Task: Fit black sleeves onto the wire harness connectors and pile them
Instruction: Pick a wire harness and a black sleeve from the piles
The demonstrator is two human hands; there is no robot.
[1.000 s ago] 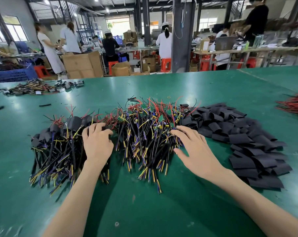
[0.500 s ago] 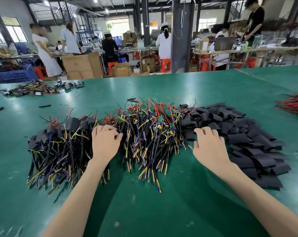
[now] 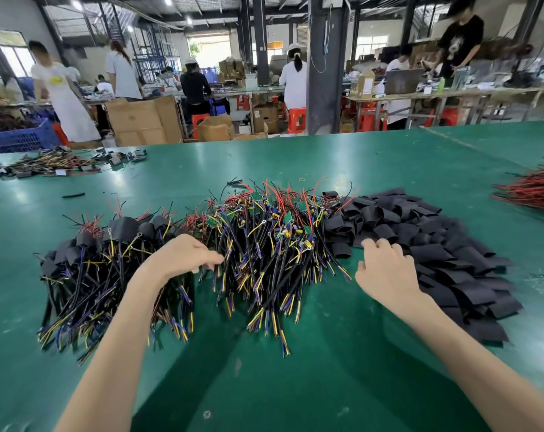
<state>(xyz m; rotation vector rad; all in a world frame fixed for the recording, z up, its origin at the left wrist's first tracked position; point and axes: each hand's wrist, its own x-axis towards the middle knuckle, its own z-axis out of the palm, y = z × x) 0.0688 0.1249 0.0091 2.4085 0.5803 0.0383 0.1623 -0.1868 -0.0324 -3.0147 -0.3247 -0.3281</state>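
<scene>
Harness and sleeve piles on the green desk (image 3: 264, 385)
Left hand (image 3: 183, 258) curls at bare wire harnesses (image 3: 264, 244), right hand (image 3: 386, 271) over black sleeves (image 3: 436, 244); grips unclear. Far-left blue crate (image 3: 18, 140) holds dark wiring (image 3: 5, 123).

The left hand (image 3: 183, 257) is palm down, its bent fingers pointing right; the right hand (image 3: 386, 269) is palm down, fingers curled downward.

Beyond the green table (image 3: 295, 385), workers (image 3: 196, 85) are standing at far benches (image 3: 451, 94), one in white (image 3: 292, 79) facing away beside a dark pillar (image 3: 325, 73). Cardboard boxes (image 3: 143, 120), a red stool (image 3: 296, 120) and a blue crate (image 3: 18, 137) are sitting behind.
</scene>
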